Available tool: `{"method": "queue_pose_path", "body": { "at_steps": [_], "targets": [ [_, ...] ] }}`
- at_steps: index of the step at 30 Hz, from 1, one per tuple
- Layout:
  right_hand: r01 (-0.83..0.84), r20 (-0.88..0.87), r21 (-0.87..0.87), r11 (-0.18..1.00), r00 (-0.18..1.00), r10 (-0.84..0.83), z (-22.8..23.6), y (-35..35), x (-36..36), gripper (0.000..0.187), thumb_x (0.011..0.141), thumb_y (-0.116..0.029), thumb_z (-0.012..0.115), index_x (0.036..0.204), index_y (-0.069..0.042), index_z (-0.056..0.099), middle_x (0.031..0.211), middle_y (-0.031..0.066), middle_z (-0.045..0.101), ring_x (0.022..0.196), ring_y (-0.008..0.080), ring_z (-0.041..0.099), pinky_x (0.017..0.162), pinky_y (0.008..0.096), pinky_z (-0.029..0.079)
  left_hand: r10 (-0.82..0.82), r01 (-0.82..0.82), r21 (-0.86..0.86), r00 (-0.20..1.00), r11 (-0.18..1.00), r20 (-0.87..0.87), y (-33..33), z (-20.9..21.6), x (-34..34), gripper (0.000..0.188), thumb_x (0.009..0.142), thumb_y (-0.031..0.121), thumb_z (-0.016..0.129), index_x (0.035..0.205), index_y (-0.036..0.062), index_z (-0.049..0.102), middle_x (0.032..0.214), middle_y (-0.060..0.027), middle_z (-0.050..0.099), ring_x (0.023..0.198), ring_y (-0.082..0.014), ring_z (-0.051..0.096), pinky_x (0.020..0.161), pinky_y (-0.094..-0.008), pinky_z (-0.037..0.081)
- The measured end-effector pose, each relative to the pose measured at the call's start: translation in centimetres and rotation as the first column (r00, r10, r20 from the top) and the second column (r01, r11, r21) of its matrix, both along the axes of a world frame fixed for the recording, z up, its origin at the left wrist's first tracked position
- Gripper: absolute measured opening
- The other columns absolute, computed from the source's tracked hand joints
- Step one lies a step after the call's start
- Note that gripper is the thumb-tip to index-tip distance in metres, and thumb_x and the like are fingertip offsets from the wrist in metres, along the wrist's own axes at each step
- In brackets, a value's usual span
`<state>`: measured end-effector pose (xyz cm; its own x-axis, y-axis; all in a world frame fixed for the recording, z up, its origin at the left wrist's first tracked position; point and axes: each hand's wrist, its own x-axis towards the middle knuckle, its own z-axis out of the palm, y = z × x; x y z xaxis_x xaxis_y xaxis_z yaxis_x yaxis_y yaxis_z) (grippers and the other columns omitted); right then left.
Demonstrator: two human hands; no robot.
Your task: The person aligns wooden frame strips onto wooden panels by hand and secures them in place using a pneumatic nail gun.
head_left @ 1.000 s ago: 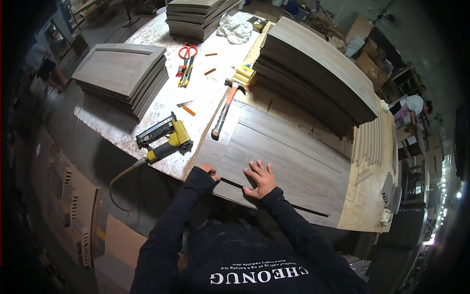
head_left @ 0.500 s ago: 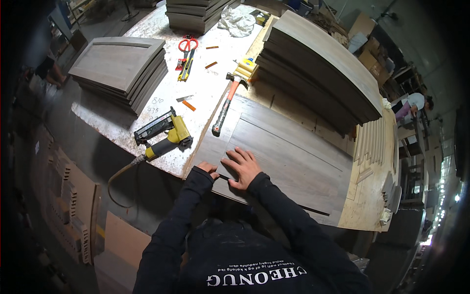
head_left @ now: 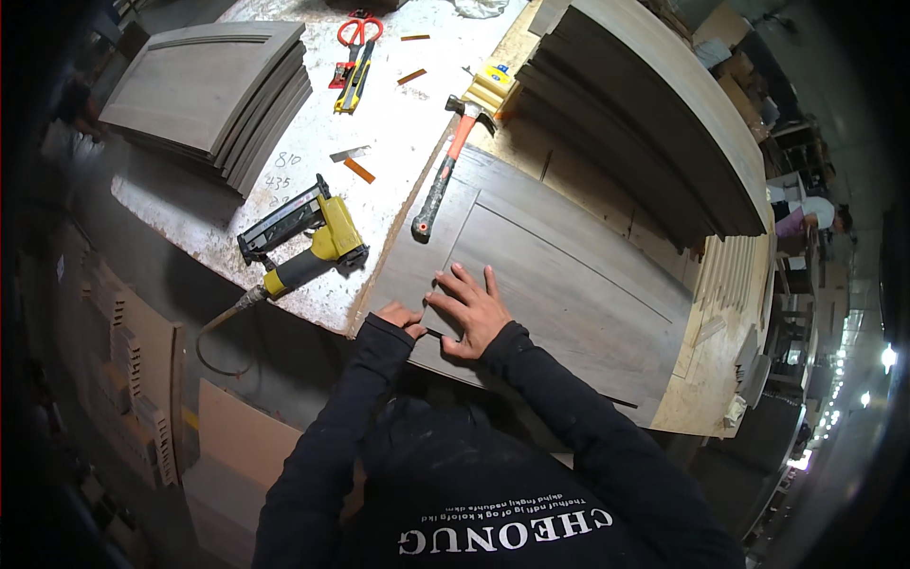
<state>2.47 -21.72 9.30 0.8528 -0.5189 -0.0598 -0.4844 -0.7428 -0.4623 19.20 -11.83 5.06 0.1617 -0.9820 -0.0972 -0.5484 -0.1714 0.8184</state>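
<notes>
A grey wood-grain cabinet door panel (head_left: 569, 275) with a recessed centre lies flat on the bench in front of me. My right hand (head_left: 474, 313) rests on it, palm down and fingers spread. Close to its left, my left hand (head_left: 402, 319) has its fingers curled together at the panel's near left part; what they pinch, if anything, is hidden. A thin dark line (head_left: 621, 403), a strip or a groove, runs along the near side and passes under my right hand and arm. A claw hammer (head_left: 444, 180) with an orange and black handle lies on the panel's far left corner.
Left on the white bench top lie a yellow and black nail gun (head_left: 318, 237) with a hose, a utility knife (head_left: 353, 87), red-handled scissors (head_left: 360, 33) and staple strips (head_left: 359, 171). Stacked panels stand at left (head_left: 209, 90) and far right (head_left: 645, 123). Another person (head_left: 810, 213) is at far right.
The head view has shifted, so the bench things sit higher and further left. My right fingers are spread a little wider. Both hands keep nearly the same place on the panel.
</notes>
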Motion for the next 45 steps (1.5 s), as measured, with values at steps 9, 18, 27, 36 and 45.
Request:
{"method": "queue_pose_path", "body": {
  "at_steps": [9, 18, 27, 36, 45],
  "targets": [
    [-0.003, 0.001, 0.020, 1.000, 1.000, 0.003, -0.1, -0.4, 0.1, 0.059, 0.060, -0.026, 0.061, 0.118, -0.019, 0.049, 0.132, 0.0058, 0.039, 0.129, 0.0269, 0.026, 0.101, 0.0604, 0.014, 0.077, -0.064, 0.071, 0.977, 0.995, -0.198, -0.3, 1.3, -0.1, 0.024, 0.067, 0.014, 0.072, 0.084, -0.0003, 0.064, 0.074, -0.0129, 0.056, 0.063, -0.0239, 0.058, 0.057, -0.0305, 0.046],
    [0.011, -0.019, 0.065, 0.998, 1.000, -0.009, 0.1, -0.6, 0.0, 0.064, 0.059, -0.025, 0.062, 0.121, -0.019, 0.048, 0.133, 0.0065, 0.039, 0.130, 0.0276, 0.026, 0.102, 0.0606, 0.011, 0.026, -0.019, 0.041, 0.984, 0.999, -0.178, -0.6, 0.7, 0.2, 0.022, 0.065, 0.011, 0.074, 0.081, -0.0001, 0.064, 0.071, -0.0126, 0.058, 0.063, -0.0236, 0.057, 0.056, -0.0309, 0.044],
    [-0.011, -0.026, 0.054, 0.998, 1.000, 0.013, 0.1, -0.3, -0.2, 0.064, 0.061, -0.026, 0.061, 0.123, -0.019, 0.045, 0.135, 0.0070, 0.034, 0.131, 0.0264, 0.023, 0.102, 0.0612, 0.012, 0.036, -0.036, 0.004, 0.985, 0.999, -0.167, -0.4, 0.7, 0.3, 0.021, 0.066, 0.013, 0.074, 0.079, 0.0000, 0.063, 0.070, -0.0133, 0.059, 0.061, -0.0238, 0.057, 0.055, -0.0316, 0.044],
    [0.171, 0.099, 0.010, 0.985, 0.980, -0.171, -0.4, 1.5, -1.5, 0.063, 0.063, -0.025, 0.065, 0.122, -0.013, 0.046, 0.133, 0.0100, 0.037, 0.128, 0.0280, 0.029, 0.104, 0.0536, 0.015, -0.120, 0.120, -0.057, 0.993, 0.991, -0.012, -1.5, 0.7, 0.5, 0.038, 0.062, 0.019, 0.076, 0.092, 0.0012, 0.060, 0.079, -0.0143, 0.056, 0.068, -0.0246, 0.057, 0.059, -0.0335, 0.045],
    [0.894, -0.025, -0.268, 0.360, 0.367, -0.930, -0.8, 10.5, -24.7, 0.085, 0.053, -0.037, 0.078, 0.126, -0.012, 0.042, 0.134, 0.0178, 0.033, 0.123, 0.0350, 0.033, 0.099, 0.0550, 0.023, -0.117, 0.145, -0.124, 0.972, 0.982, 0.204, -0.8, 1.9, -0.3, 0.041, 0.065, 0.021, 0.074, 0.096, -0.0012, 0.059, 0.081, -0.0160, 0.053, 0.072, -0.0327, 0.054, 0.063, -0.0374, 0.044]
  ]
}}
